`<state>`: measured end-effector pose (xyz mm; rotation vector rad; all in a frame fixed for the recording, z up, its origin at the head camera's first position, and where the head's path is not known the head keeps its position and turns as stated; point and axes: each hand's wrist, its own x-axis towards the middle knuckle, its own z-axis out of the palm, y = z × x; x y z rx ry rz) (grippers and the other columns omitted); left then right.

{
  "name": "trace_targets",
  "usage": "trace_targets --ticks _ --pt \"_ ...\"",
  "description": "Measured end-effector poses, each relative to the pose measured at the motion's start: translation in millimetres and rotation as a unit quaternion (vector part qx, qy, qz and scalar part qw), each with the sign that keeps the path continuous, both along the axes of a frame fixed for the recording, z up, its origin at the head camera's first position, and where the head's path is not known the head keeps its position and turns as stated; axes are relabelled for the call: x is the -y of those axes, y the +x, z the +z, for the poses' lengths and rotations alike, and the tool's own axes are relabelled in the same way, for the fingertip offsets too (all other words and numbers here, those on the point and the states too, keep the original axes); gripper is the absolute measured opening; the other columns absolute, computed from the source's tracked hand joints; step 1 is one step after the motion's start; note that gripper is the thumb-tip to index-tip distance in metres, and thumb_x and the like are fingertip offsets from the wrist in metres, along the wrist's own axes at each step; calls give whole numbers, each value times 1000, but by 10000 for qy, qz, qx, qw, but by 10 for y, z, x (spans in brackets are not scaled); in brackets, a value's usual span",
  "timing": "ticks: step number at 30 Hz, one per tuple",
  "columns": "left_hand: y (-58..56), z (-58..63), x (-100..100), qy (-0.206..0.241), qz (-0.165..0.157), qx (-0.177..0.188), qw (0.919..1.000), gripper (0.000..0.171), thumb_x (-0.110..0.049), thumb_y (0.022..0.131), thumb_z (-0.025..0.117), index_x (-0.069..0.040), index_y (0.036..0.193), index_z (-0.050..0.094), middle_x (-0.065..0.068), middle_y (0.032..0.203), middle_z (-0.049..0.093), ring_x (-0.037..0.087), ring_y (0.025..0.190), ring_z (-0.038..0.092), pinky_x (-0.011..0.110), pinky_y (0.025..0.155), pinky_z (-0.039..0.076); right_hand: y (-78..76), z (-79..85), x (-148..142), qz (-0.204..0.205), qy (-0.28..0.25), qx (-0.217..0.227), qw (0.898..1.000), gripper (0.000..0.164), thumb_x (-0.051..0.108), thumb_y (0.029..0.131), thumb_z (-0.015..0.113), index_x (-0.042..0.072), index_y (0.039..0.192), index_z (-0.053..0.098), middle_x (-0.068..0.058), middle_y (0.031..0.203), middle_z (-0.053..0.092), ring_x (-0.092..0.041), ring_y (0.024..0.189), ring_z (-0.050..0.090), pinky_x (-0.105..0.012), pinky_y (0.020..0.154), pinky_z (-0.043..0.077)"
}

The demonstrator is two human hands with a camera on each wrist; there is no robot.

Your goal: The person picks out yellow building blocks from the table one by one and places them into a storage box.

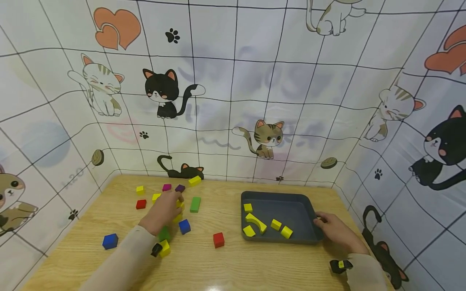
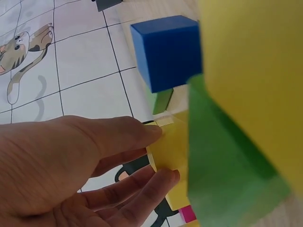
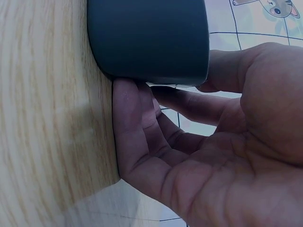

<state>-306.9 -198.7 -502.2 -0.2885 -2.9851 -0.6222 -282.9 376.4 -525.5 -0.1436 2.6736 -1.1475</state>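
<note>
My left hand [image 1: 165,210] is among the blocks at the left of the table. In the left wrist view its thumb and fingertips pinch a yellow block [image 2: 171,153], partly hidden by a green block [image 2: 227,165] close to the lens. A blue block [image 1: 184,226] lies just right of this hand. My right hand [image 1: 336,230] grips the right rim of a dark grey tray [image 1: 302,220], its fingers curled against the outer wall. Inside the tray lie a yellow arch block [image 1: 257,222] and several small yellow blocks [image 1: 286,232].
A red block [image 1: 219,240] lies between the left hand and the tray. Another blue block [image 1: 110,241] sits near the left edge. A green block [image 1: 195,204], a red block [image 1: 140,204] and a purple block [image 1: 180,188] lie farther back. Cat-printed sheets [image 1: 214,81] wall the table [image 1: 204,270].
</note>
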Motion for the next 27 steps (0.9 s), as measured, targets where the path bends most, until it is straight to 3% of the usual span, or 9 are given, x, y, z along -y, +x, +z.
trace_targets --ticks 8,16,27 --pt "-14 79 -87 40 -90 -204 9997 27 -7 83 79 -4 109 70 10 101 65 22 79 53 33 70 52 -5 -3 0 -32 -10 7 10000 54 22 110 45 -13 148 32 -36 150 33 -53 136 31 -65 105 34" --pt "-39 151 -217 154 -223 -334 9991 26 -6 83 79 -5 108 71 13 108 64 26 90 56 39 81 56 -4 5 5 -27 -4 -1 10000 54 21 110 45 -14 148 32 -37 150 33 -53 136 31 -65 104 34" --pt "-117 277 -648 152 -696 -640 9954 27 -4 84 77 -4 110 70 9 106 67 23 90 56 37 82 54 7 13 12 -4 -74 -14 10000 53 20 109 45 -14 148 31 -37 149 33 -54 135 32 -65 103 36"
